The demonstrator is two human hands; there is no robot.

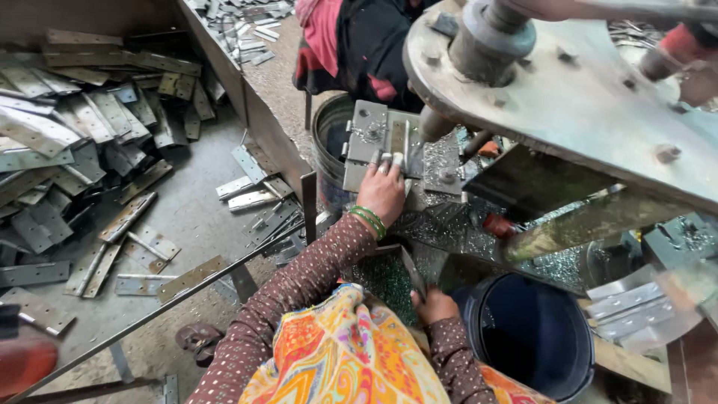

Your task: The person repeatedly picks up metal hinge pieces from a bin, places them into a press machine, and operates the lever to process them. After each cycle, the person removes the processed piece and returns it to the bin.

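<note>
My left hand (381, 191), with green bangles at the wrist, reaches forward onto the grey die block (370, 138) of a press. Its fingertips pinch the near end of a narrow metal strip (406, 141) that lies upright in the die's slot. My right hand (434, 305) stays close to my lap, fingers curled around the lower end of a dark flat metal plate (411, 273). Glittering metal chips (441, 224) cover the bed between the two hands.
The press's big round steel plate (583, 105) overhangs the die. A dark blue bucket (523, 337) stands by my right hand and a grey drum (329, 138) sits left of the die. Hinge plates (82, 127) litter the floor at left, and strips (628, 307) are stacked at right. Another person (351, 45) sits beyond.
</note>
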